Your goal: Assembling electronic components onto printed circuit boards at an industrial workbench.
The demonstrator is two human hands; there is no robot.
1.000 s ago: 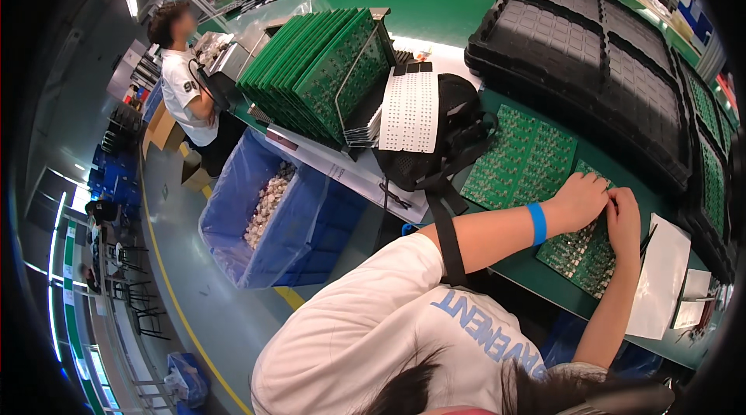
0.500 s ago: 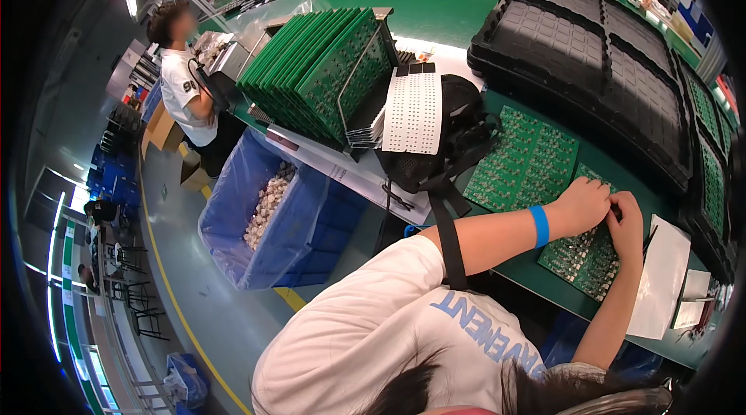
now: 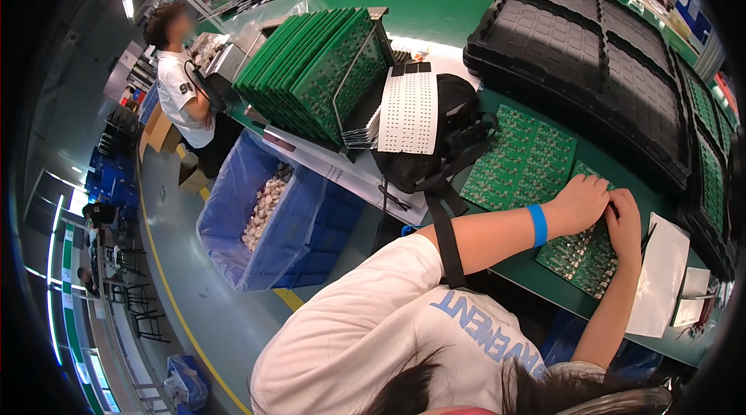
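- Left hand [image 3: 583, 204]: fingers curled down over the component-laden circuit board [image 3: 579, 258] lying under both hands; whether they grip anything, I cannot tell.
- Right hand [image 3: 624, 227]: fingers bent in close to the left's, their hold hidden too. Light fingertip pressure, board flat on the green table [image 3: 653, 199], should serve best.
- Black strap [image 3: 445, 244] crossing the left arm; it could snag.
- Second circuit board [image 3: 517, 158], just beside the first, limiting room.
- Black trays [image 3: 559, 30], blocking the far side.
- White sheet [image 3: 660, 279], near the right forearm.
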